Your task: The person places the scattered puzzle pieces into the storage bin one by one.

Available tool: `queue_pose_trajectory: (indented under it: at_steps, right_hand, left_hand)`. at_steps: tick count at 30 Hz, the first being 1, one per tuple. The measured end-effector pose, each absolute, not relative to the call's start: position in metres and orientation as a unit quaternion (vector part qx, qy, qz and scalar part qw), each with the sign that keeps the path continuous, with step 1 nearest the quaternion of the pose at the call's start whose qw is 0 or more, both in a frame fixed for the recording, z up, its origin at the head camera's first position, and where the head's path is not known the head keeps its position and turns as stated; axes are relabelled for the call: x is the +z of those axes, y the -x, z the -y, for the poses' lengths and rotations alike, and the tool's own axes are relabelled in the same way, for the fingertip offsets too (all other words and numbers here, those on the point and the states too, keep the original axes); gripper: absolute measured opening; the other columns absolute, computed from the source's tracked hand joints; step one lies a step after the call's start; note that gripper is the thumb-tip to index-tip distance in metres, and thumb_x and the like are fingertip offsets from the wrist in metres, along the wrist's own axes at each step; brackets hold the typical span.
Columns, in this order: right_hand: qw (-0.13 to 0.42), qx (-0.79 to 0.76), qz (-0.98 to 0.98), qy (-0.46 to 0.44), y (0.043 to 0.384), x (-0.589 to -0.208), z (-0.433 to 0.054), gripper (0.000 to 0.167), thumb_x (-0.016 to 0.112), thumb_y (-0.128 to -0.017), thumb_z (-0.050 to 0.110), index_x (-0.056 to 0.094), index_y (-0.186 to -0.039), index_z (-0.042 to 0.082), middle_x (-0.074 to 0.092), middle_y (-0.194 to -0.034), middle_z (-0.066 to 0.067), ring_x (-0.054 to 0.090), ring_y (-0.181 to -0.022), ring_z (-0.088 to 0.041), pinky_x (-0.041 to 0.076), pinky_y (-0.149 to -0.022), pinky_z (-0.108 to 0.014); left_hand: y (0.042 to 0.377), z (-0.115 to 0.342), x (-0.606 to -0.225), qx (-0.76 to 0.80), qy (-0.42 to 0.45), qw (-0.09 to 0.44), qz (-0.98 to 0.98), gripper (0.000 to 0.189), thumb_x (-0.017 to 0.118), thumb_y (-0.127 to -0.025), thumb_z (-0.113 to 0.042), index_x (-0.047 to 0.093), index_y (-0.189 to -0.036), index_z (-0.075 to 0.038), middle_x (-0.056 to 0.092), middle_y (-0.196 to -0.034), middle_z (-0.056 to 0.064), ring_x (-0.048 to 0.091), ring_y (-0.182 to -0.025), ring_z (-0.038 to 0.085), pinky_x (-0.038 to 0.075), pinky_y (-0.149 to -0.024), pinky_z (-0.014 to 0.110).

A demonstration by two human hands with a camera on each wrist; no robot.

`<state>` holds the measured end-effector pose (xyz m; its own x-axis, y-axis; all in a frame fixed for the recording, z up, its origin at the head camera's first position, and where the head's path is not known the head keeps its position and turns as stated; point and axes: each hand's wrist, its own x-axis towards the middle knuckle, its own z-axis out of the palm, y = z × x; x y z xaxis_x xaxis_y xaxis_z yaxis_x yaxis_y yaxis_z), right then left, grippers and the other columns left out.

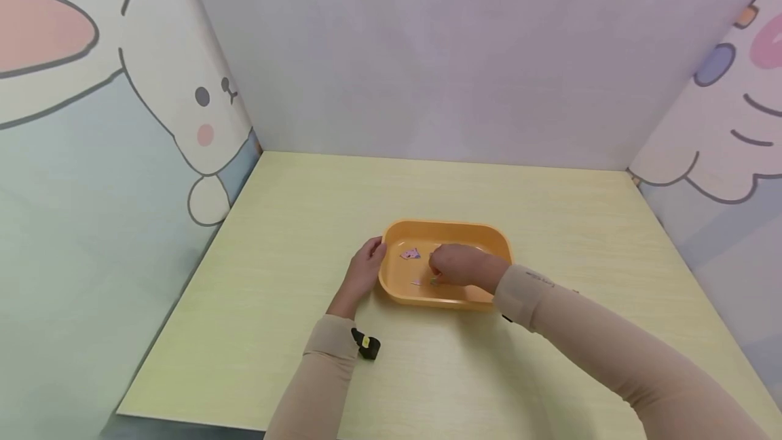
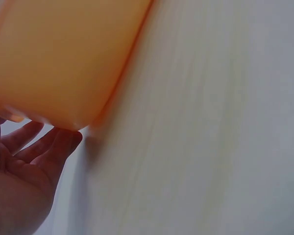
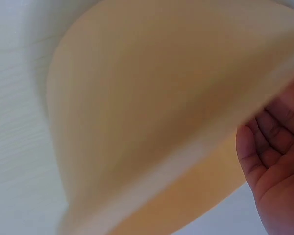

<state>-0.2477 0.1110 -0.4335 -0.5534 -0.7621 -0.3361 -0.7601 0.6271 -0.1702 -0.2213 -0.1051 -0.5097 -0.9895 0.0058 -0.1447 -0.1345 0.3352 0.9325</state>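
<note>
An orange plastic tray (image 1: 446,303) with raised walls stands on the table. My left hand (image 1: 365,267) holds its left end; in the left wrist view the fingertips (image 2: 74,139) meet the orange wall. My right hand (image 1: 459,265) reaches down inside the tray with its fingers curled. Right at its fingertips lies a small greenish piece (image 1: 435,281); I cannot tell whether the fingers pinch it. To the left of that hand are a flat pink and purple piece (image 1: 410,254) and a thin pale piece (image 1: 416,283). In the right wrist view the tray's rim hides the fingertips.
The pale yellow table (image 1: 244,331) meets a plain wall (image 1: 427,53) at the back. Side walls with cartoon prints stand left and right, the left one showing a rabbit (image 1: 177,73). A black wrist device (image 1: 366,345) sits by my left cuff.
</note>
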Motion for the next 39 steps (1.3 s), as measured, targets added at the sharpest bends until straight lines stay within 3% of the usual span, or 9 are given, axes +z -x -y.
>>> queue_pose_trajectory:
  at_steps: [10,24,39]
  right_hand:
    - [0.181,-0.015,-0.89,0.419,0.248,-0.431,-0.119,0.02,0.065,-0.092,0.008,0.059,-0.073,0.009,0.049,-0.068,0.003,0.044,-0.064,-0.014,0.043,-0.063,-0.029]
    - [0.178,-0.035,-0.898,0.402,0.251,-0.42,-0.145,0.014,0.069,-0.089,0.006,0.063,-0.076,0.007,0.05,-0.069,0.003,0.044,-0.066,-0.014,0.042,-0.062,-0.028]
    - [0.165,-0.085,-0.918,0.35,0.251,-0.414,-0.188,0.004,0.07,-0.089,0.007,0.07,-0.087,0.003,0.061,-0.081,0.001,0.054,-0.071,-0.014,0.051,-0.068,-0.034]
  left_hand:
    - [0.221,0.105,-0.509,0.573,0.04,0.063,-0.816,0.046,0.042,-0.105,-0.036,0.049,-0.142,-0.008,0.055,-0.135,0.012,0.052,-0.121,0.027,0.042,-0.101,0.044]
    - [0.222,0.103,-0.509,0.566,0.042,0.064,-0.821,0.048,0.04,-0.105,-0.038,0.048,-0.142,-0.009,0.054,-0.136,0.012,0.051,-0.122,0.028,0.041,-0.102,0.044]
    - [0.22,0.101,-0.508,0.563,0.053,0.064,-0.822,0.048,0.041,-0.105,-0.039,0.048,-0.143,-0.01,0.054,-0.136,0.01,0.051,-0.122,0.027,0.041,-0.102,0.044]
